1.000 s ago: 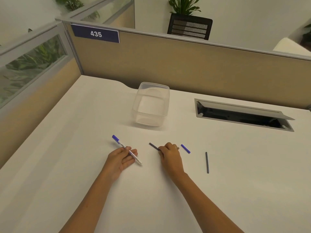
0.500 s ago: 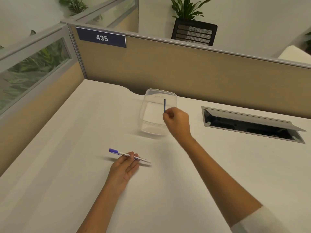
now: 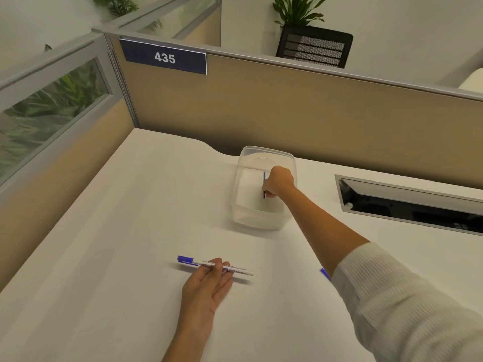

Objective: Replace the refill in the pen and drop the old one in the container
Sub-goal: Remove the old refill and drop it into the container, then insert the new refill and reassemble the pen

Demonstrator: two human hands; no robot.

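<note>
My right hand (image 3: 279,182) is stretched out over the clear plastic container (image 3: 244,205) and pinches a thin dark refill (image 3: 264,184), held upright above the container's inside. A white pen with a blue cap (image 3: 214,266) lies on the white desk near me. My left hand (image 3: 207,283) rests flat on it, fingers holding its middle down. A small blue piece (image 3: 325,273) peeks out on the desk beside my right sleeve, mostly hidden by the arm.
A tan partition wall with a sign "435" (image 3: 165,58) runs along the back and left of the desk. An open cable slot (image 3: 407,205) is set into the desk right of the container.
My right hand picked the dark refill up from the desk and carried it forward over the container, lower into it than half a second ago. My left hand turned the pen more level.
</note>
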